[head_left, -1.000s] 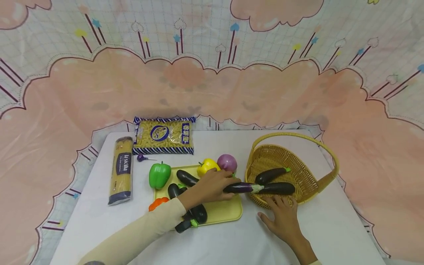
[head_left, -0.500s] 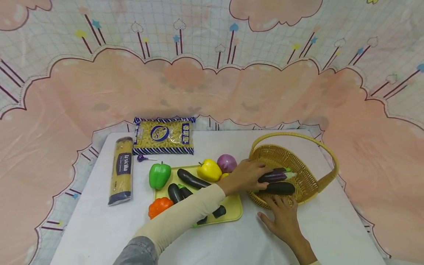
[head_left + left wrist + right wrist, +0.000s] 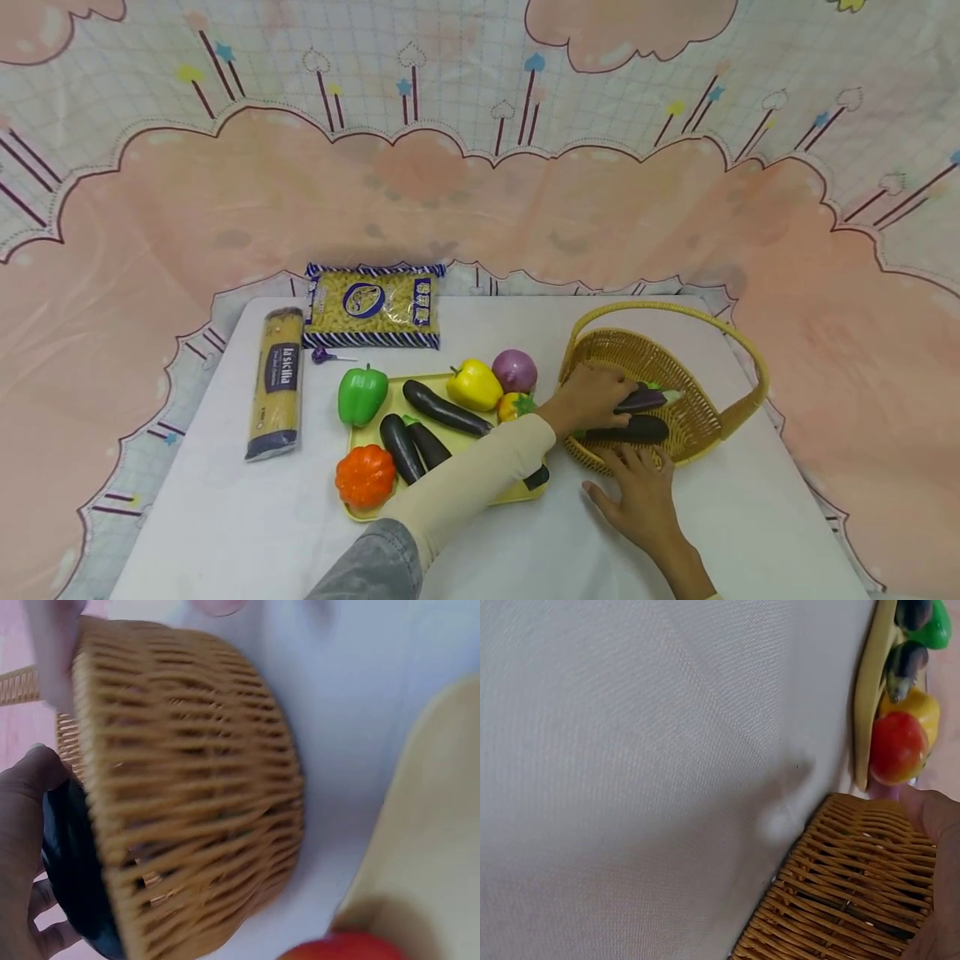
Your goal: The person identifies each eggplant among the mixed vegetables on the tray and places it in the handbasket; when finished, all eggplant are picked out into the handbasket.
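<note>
My left hand [image 3: 596, 396] reaches across into the wicker basket [image 3: 693, 400] and grips a purple-black eggplant [image 3: 645, 400] with a pale stem end. In the left wrist view, thumb and fingers wrap that dark eggplant [image 3: 71, 855] just inside the woven wall. Another eggplant [image 3: 637, 428] lies in front of it in the basket, and a green stem tip shows behind. My right hand [image 3: 637, 496] holds the basket's near rim, fingers bent over it and thumb out to the left. Several more eggplants [image 3: 446, 408] lie on the yellow tray [image 3: 517, 493], partly hidden by the left sleeve.
Around the tray sit a green bell pepper [image 3: 362, 397], an orange pumpkin-like vegetable [image 3: 365, 477], a yellow pepper [image 3: 475, 385] and a purple onion [image 3: 514, 371]. Farther back left are a spaghetti pack [image 3: 274, 383], a pasta bag [image 3: 371, 307] and a lollipop [image 3: 321, 356]. The basket's tall handle [image 3: 750, 358] arches over it.
My left hand has carried the eggplant rightward from above the tray into the basket and lowered it beside the others. My right hand has stayed at the rim.
</note>
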The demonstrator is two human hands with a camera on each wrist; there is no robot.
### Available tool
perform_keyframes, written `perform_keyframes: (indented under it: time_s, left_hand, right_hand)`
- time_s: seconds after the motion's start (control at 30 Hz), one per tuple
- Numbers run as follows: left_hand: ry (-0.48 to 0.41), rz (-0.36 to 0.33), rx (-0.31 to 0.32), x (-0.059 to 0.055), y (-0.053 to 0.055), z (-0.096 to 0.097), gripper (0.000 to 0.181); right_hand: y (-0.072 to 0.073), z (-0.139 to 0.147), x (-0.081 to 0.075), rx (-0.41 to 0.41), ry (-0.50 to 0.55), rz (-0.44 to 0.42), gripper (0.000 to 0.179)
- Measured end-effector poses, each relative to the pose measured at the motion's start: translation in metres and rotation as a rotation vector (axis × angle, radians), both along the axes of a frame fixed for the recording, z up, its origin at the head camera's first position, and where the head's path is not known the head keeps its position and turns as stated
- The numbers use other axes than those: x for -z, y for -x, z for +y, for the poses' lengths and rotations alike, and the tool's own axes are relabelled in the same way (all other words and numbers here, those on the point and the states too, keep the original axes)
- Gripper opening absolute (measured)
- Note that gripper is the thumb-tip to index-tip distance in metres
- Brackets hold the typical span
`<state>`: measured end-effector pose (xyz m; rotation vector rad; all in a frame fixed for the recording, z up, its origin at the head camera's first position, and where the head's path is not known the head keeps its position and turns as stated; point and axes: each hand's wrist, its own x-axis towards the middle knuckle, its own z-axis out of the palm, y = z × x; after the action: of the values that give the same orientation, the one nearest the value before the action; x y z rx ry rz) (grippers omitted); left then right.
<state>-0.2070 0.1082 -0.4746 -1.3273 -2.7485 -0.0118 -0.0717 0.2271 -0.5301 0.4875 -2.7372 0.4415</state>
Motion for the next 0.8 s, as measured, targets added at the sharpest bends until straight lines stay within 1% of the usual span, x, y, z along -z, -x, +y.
perform_keyframes:
  time_s: [0.1, 0.17, 0.3, 0.47, 0.57, 0.63, 0.7, 0.8]
  left_hand:
    - [0.035, -0.009, -0.012, 0.008, -0.002, 0.005, 0.054]
    - [0.040, -0.031, -0.013, 0.011, -0.003, 0.007, 0.053]
    - [0.039, -0.062, -0.025, 0.014, -0.005, 0.010, 0.053]
    - [0.012, -0.099, -0.050, 0.010, -0.005, 0.008, 0.051]
    - [0.001, -0.106, -0.063, 0.007, -0.004, 0.006, 0.050]
    - [-0.008, -0.103, -0.059, 0.004, -0.004, 0.003, 0.050]
    - [-0.019, -0.089, -0.041, 0.001, -0.005, -0.003, 0.051]
    - [-0.059, -0.093, -0.009, -0.008, -0.009, -0.017, 0.051]
  right_hand:
    - [-0.001, 0.000, 0.000, 0.000, -0.003, -0.001, 0.049]
    - [-0.001, -0.001, -0.001, 0.000, -0.007, -0.003, 0.048]
    - [-0.001, 0.000, -0.003, 0.000, -0.015, -0.003, 0.047]
    - [0.001, 0.001, -0.003, 0.000, -0.026, -0.002, 0.048]
    - [0.002, 0.001, -0.002, 0.002, -0.025, -0.003, 0.048]
    - [0.002, 0.002, -0.002, 0.002, -0.023, -0.006, 0.049]
    - [0.002, 0.002, -0.001, 0.002, -0.022, -0.007, 0.050]
    - [0.002, 0.002, 0.000, -0.003, -0.022, -0.005, 0.051]
